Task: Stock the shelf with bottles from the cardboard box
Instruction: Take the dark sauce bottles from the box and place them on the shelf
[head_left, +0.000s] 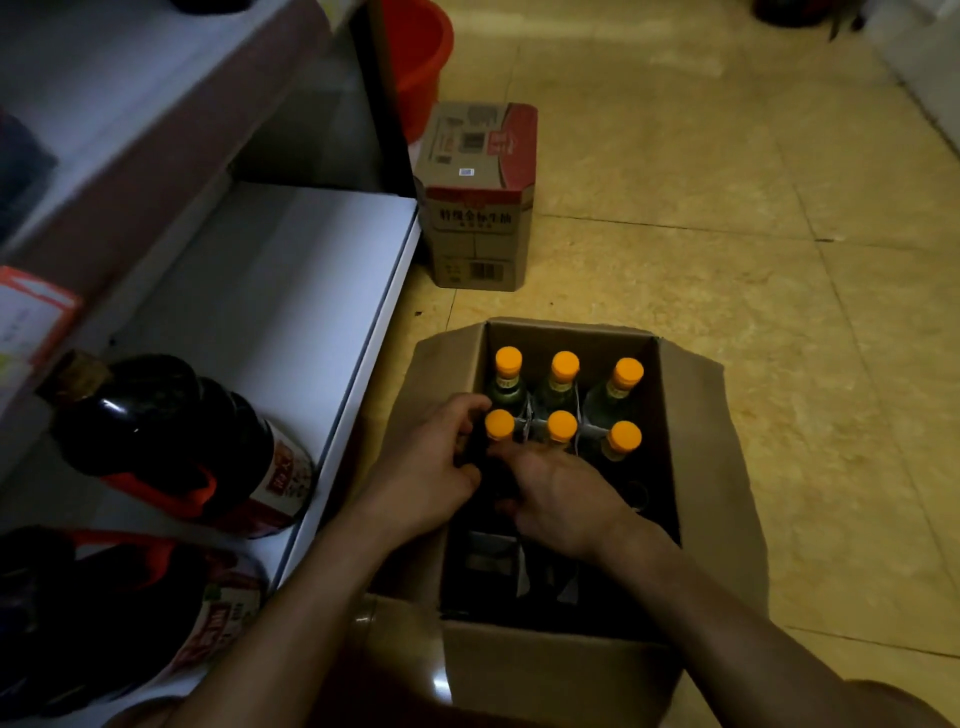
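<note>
Bottles (565, 366) with orange caps are standing upright in two rows of three inside the open cardboard box (696, 467), which is sitting on the tiled floor (727, 208) just beside the white shelf (270, 291). The left hand (431, 473) is curling its fingers and thumb around the near-left bottle (500, 425) just under its cap. The right hand (566, 499) is reaching in beside it, fingertips at the same bottle; I cannot tell whether it is gripping. Dark bottles (171, 436) are sitting on the shelf. A closed carton (478, 208) is standing farther along, a red bucket (415, 62) behind it.
</note>
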